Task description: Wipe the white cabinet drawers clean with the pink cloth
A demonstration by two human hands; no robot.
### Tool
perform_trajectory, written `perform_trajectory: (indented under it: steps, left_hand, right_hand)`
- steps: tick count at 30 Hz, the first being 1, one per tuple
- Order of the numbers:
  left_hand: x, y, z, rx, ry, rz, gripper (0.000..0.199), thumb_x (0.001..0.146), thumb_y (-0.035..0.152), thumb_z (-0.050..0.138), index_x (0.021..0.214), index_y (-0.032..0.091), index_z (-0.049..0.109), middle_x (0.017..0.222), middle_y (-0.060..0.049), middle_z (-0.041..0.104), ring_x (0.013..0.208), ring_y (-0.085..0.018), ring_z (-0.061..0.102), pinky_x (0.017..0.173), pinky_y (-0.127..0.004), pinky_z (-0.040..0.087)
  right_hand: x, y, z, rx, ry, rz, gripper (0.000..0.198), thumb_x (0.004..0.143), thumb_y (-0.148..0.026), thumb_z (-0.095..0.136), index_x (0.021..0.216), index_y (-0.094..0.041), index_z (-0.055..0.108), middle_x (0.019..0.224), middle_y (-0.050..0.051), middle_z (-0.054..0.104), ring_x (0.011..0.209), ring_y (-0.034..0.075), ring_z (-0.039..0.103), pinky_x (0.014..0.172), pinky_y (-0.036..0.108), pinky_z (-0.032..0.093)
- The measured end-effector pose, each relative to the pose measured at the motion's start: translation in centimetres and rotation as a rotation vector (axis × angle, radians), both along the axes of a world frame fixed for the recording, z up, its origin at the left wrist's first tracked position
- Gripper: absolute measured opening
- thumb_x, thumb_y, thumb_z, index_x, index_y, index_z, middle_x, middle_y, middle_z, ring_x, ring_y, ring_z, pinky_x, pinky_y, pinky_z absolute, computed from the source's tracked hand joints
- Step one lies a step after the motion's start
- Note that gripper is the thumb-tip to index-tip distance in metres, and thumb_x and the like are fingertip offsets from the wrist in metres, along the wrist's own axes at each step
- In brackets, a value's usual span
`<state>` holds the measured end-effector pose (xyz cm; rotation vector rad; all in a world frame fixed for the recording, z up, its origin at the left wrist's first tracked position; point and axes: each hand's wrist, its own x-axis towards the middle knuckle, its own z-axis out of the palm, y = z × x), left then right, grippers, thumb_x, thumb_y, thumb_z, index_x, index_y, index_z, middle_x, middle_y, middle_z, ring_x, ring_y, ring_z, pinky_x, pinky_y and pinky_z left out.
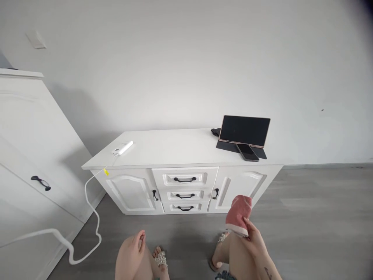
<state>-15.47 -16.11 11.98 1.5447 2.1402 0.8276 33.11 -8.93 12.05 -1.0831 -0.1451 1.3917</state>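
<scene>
Right hand [254,238] low at the right, fingers and thumb closed around the lower edge of a pink cloth [238,214], holding it upright in front of the sideboard's right door. Pink cloth bunched and rounded at the top, with a paler band along the bottom edge where gripped. Left hand [133,249] low at the centre-left, empty, fingers loosely curled, touching nothing, well apart from the cloth. Below the hands, two feet in beaded sandals [161,258] on a grey floor [314,225].

Straight ahead, a white sideboard [175,149] against a white wall, with three drawers in the middle and a door on each side, all with black handles. On its top at the right, a tablet [244,131] propped upright on a dark stand, and a phone [247,152] lying flat just in front of it. On the top at the left, a small white device [124,148] with a white cable [90,210] trailing off the edge and looping down across the floor. At the far left, a taller white cabinet [26,155] with a black handle.
</scene>
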Motion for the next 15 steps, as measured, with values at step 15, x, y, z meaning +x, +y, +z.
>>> perform_trajectory:
  steps: [15]
  left_hand:
    - [0.6,-1.0,-1.0,0.144,0.390,-0.198,0.031,0.089,0.037,0.051,0.103,0.021,0.073,0.099,-0.006,0.080,0.098,-0.028,0.073,0.084,-0.040,0.057]
  right_hand:
    - [-0.3,-0.9,-0.2,0.014,0.080,0.226,0.031,0.051,-0.027,0.090,0.071,-0.018,0.068,0.063,0.000,0.071,0.041,0.011,0.055,0.033,0.019,0.037]
